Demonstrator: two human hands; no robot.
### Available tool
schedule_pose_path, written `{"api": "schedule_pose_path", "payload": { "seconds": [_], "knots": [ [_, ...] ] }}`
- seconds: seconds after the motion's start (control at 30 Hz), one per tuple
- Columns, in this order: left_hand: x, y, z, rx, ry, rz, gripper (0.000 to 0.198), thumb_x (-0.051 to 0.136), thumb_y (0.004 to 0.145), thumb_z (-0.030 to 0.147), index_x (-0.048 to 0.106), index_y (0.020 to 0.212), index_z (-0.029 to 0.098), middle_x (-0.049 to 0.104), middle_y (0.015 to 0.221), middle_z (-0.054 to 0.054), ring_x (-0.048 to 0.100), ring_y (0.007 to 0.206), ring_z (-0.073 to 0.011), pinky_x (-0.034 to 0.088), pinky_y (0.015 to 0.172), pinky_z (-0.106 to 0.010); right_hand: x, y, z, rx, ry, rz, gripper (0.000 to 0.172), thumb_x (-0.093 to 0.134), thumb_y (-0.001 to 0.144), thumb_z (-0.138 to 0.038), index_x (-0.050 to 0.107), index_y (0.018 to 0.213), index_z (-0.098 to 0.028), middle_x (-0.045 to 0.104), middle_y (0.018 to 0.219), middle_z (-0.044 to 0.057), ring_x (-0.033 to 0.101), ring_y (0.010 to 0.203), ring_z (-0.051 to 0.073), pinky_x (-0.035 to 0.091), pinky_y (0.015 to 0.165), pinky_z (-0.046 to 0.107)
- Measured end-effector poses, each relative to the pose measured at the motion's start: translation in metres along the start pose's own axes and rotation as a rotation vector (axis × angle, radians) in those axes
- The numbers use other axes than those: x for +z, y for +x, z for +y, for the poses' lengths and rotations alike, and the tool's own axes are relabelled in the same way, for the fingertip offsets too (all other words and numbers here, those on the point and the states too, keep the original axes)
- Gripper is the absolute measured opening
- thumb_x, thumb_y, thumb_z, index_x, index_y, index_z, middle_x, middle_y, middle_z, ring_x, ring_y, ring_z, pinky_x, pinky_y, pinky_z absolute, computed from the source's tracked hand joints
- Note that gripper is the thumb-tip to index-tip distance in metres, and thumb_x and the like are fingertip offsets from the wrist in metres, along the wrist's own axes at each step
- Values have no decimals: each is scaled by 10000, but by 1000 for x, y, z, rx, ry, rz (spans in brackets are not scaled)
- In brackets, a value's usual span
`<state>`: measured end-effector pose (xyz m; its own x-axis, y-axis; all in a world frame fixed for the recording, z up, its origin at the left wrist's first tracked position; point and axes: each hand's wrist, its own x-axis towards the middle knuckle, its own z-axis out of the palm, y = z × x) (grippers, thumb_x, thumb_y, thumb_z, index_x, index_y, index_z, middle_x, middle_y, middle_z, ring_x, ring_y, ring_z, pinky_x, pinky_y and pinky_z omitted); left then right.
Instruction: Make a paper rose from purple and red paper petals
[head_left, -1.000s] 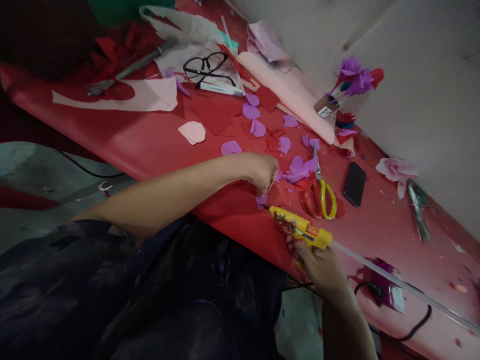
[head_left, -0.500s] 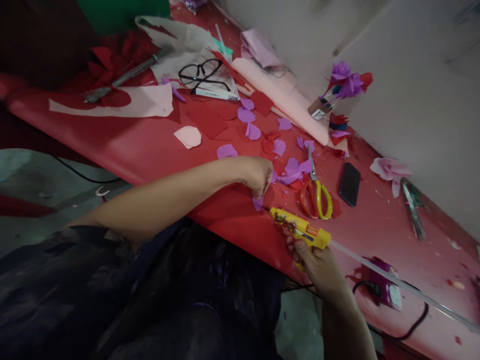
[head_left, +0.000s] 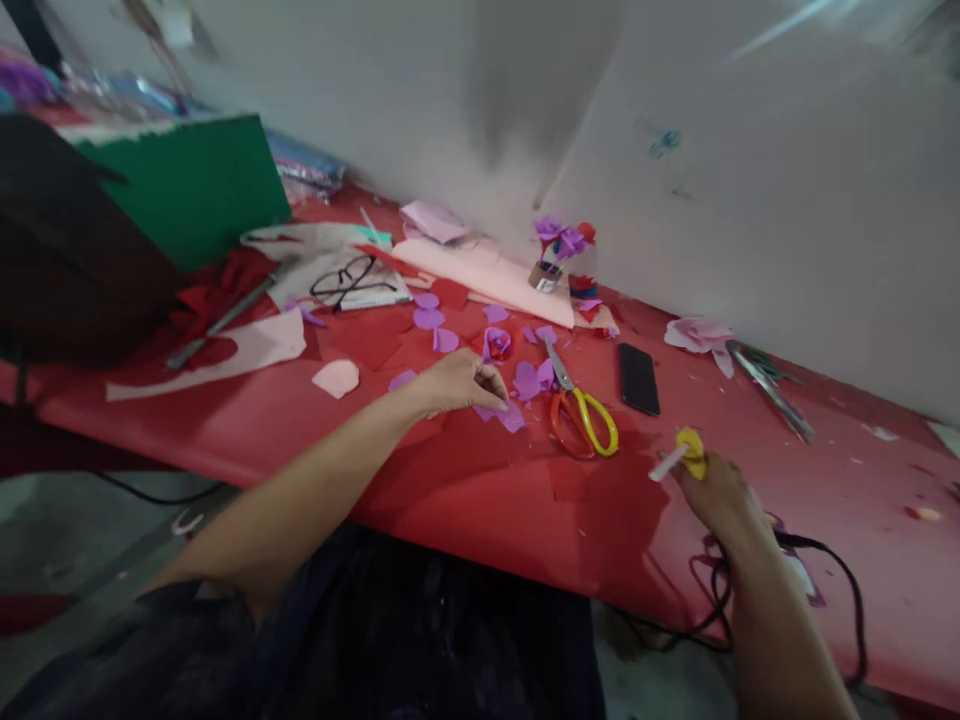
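Observation:
My left hand (head_left: 465, 384) is closed in a pinch over the red table, its fingertips at a purple paper petal (head_left: 511, 417). Just beyond it lies a small curled purple paper flower (head_left: 496, 344). Off to the right, my right hand (head_left: 718, 498) is wrapped round a yellow glue gun (head_left: 691, 452), seen from its back end with a clear glue stick (head_left: 667, 464) sticking out. The gun's nozzle is hidden. Between the hands rest scissors (head_left: 588, 412) with one red and one yellow handle, blades toward more purple petals (head_left: 528, 380).
A black phone (head_left: 638, 379) lies right of the scissors. Eyeglasses (head_left: 351, 283), pink paper scraps (head_left: 337, 377) and a pink paper roll (head_left: 480, 279) are farther back. Purple flowers (head_left: 562, 237) stand in a small holder by the wall. A black cord (head_left: 832, 552) runs near my right forearm.
My right hand has moved the glue gun away to the right and turned it, away from the petal at my left fingertips. The view has tilted up, showing more wall.

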<state>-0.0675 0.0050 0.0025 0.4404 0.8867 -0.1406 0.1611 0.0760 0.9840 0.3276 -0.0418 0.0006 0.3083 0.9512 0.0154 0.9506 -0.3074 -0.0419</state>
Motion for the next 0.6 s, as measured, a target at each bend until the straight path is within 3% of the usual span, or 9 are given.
{"api": "schedule_pose_path", "payload": {
  "seconds": [0.07, 0.17, 0.23, 0.3, 0.33, 0.37, 0.43, 0.5, 0.6],
  "knots": [
    [2, 1, 8, 45, -42, 64, 124, 776, 605, 170, 676, 677, 156, 676, 667, 0, 606, 656, -119, 462, 667, -255, 5, 15, 1, 37, -27, 5, 467, 491, 840, -530, 646, 967, -108, 654, 948, 285, 670, 880, 410, 515, 714, 494],
    [6, 4, 21, 96, 1, 95, 158, 774, 618, 173, 640, 701, 159, 684, 704, -11, 639, 696, -132, 479, 663, -255, 4, 22, -11, 22, 34, 12, 367, 570, 818, -483, 663, 923, -145, 668, 909, 238, 671, 922, 418, 526, 758, 510],
    [10, 7, 27, 103, 93, 108, 169, 773, 627, 182, 620, 698, 161, 691, 711, -23, 650, 711, -146, 479, 644, -253, -5, 17, -27, -19, 32, 51, 275, 611, 801, -401, 690, 894, -155, 676, 909, 235, 659, 945, 457, 511, 781, 591],
    [15, 12, 31, 99, 192, 109, 177, 766, 635, 189, 601, 695, 167, 691, 689, -20, 648, 700, -152, 471, 622, -248, -16, 7, -52, -104, 53, 143, 281, 572, 822, -329, 711, 993, -156, 670, 1049, 258, 628, 1026, 494, 457, 837, 684],
    [18, 15, 33, 102, 238, 103, 171, 757, 645, 189, 597, 701, 168, 689, 676, -12, 644, 686, -149, 468, 619, -246, -23, 1, -68, -157, 95, 152, 301, 545, 837, -313, 705, 1059, -187, 670, 1131, 215, 624, 1085, 438, 462, 910, 625],
    [21, 17, 35, 112, 281, 97, 160, 747, 655, 186, 598, 711, 169, 684, 667, -1, 636, 672, -142, 465, 621, -243, -29, -5, -84, -265, 169, 142, 310, 530, 852, -313, 696, 1102, -234, 681, 1173, 143, 630, 1123, 349, 479, 963, 514],
    [27, 20, 37, 155, 346, 91, 139, 730, 669, 174, 608, 736, 171, 672, 670, 19, 617, 652, -126, 458, 626, -237, -40, -16, -118, -648, 437, -2, 354, 522, 870, -339, 684, 1169, -245, 691, 1206, 102, 640, 1127, 287, 487, 972, 441],
    [33, 22, 37, 219, 378, 101, 139, 727, 668, 167, 616, 752, 177, 657, 691, 29, 603, 665, -121, 452, 634, -233, -46, -22, -146, -732, 542, -84, 340, 565, 840, -340, 712, 1138, -264, 718, 1174, 84, 656, 1093, 281, 493, 942, 432],
    [38, 23, 33, 300, 388, 107, 126, 725, 667, 177, 614, 727, 184, 635, 711, 24, 586, 694, -133, 450, 647, -242, -46, -24, -167, -695, 559, -173, 259, 583, 785, -243, 777, 956, -269, 772, 969, 69, 701, 928, 281, 505, 829, 419]
  ]
}}
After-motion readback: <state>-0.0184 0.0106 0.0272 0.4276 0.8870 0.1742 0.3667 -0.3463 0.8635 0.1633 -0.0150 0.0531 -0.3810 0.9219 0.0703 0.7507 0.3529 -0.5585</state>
